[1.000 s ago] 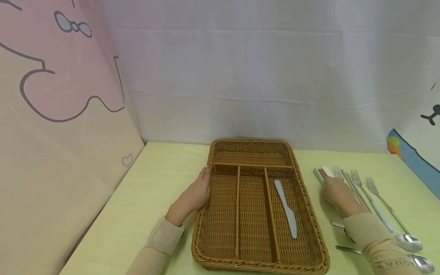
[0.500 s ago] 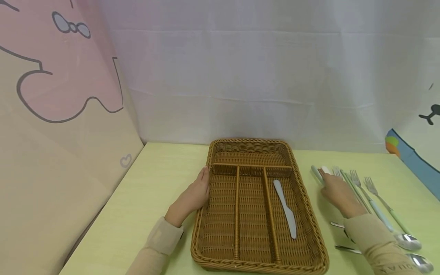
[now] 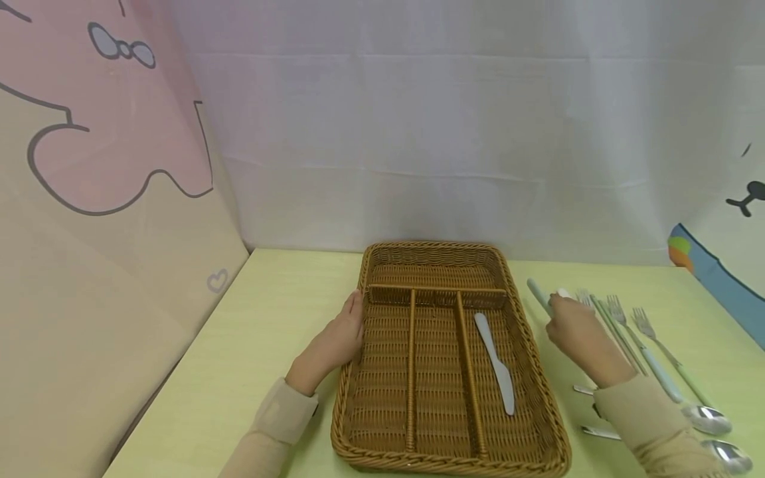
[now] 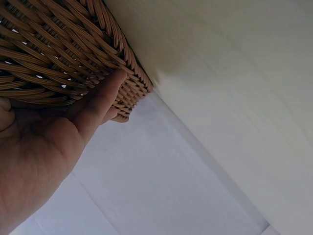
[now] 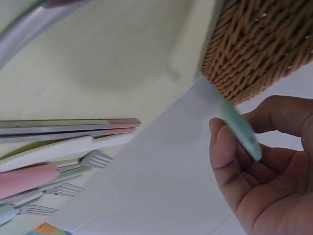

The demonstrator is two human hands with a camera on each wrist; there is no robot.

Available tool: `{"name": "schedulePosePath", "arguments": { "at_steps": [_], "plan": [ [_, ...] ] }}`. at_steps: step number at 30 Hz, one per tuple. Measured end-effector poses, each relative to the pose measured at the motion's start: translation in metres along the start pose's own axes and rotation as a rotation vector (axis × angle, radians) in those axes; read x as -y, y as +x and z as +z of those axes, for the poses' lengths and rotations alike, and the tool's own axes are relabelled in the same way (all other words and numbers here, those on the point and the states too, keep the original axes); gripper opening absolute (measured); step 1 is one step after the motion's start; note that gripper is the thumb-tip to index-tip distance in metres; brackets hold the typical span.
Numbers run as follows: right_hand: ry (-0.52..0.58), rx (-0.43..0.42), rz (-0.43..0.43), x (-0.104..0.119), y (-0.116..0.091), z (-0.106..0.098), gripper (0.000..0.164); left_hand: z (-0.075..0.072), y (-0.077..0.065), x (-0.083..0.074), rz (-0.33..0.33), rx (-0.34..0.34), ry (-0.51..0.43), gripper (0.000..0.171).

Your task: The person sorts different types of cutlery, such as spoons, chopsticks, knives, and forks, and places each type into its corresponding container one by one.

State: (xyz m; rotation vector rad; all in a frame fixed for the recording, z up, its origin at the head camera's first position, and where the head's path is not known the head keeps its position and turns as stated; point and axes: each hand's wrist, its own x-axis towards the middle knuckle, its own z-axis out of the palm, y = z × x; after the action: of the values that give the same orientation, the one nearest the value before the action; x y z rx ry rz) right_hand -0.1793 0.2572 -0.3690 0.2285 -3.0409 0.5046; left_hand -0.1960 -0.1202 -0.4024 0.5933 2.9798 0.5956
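A brown wicker tray [image 3: 412, 372] with four compartments stands in the middle of the table. My left hand [image 3: 339, 338] rests against its left side; in the left wrist view, straight fingers [image 4: 100, 105] lie along the woven wall. To the right of the tray, my right hand [image 3: 580, 335] pinches a slim pale green utensil [image 3: 539, 296] between thumb and fingers. The right wrist view shows its smooth rounded handle [image 5: 240, 129] end-on; the hand hides the rest, so I cannot tell its kind. A pale table knife [image 3: 496, 368] lies in the tray's right long compartment.
Right of the hand lie a fork [image 3: 642, 322], another fork [image 3: 615, 309], a spoon [image 3: 708, 419] and a second spoon [image 3: 729, 457]. Metal chopsticks [image 5: 73, 129], a white-handled utensil [image 5: 49, 151] and a pink-handled fork [image 5: 95, 159] lie together. A white cloth [image 3: 382, 153] hangs behind.
My right hand has moved slightly left and up, bringing the pale green utensil away from the neighbouring cutlery toward the tray. The left hand stays against the tray.
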Motion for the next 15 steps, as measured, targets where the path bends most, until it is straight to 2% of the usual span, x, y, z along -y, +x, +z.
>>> {"name": "schedulePosePath", "arguments": {
  "at_steps": [5,15],
  "plan": [
    [0.007,-0.02,-0.012,0.016,-0.006,-0.005,0.023,0.0,0.0,0.0,0.001,-0.002,-0.001,0.052],
    [-0.034,-0.074,-0.097,0.038,-0.011,-0.007,0.026,0.0,0.0,0.0,-0.002,-0.002,-0.003,0.051]
  ]
}}
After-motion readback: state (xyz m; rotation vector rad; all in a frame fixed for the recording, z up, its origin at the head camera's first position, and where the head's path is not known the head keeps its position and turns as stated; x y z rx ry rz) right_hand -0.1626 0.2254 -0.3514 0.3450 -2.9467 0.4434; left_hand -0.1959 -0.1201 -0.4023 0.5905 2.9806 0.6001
